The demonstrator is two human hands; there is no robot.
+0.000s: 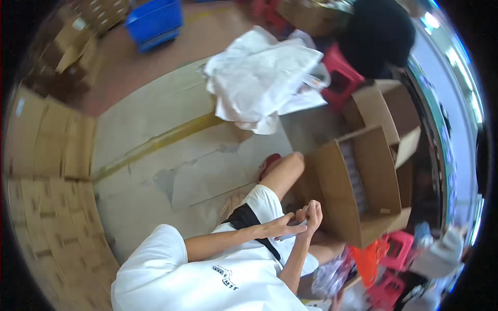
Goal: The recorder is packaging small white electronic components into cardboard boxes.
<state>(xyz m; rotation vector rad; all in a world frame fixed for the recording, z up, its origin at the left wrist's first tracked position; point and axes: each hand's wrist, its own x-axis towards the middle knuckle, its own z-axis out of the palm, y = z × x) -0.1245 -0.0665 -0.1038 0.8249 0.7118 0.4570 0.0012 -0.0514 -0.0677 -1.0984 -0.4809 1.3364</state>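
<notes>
Both hands meet above my lap, close to the open cardboard box (363, 181) on the right. My left hand (282, 226) is closed, its fingers bent toward the other hand. My right hand (313, 215) is raised with its fingers curled in a pinch. Between them shows a small pale, greyish thing (296, 233), mostly covered by the fingers and too blurred to name. Inside the box, rows of small pale items line one side.
Stacked cartons (52, 223) rise along the left. White sheeting (264, 78) covers something ahead, near a red stool (340, 70) and a person in black (378, 36). A blue bin (154, 23) stands far off. An orange bag (368, 262) and pink stools (398, 249) are at lower right.
</notes>
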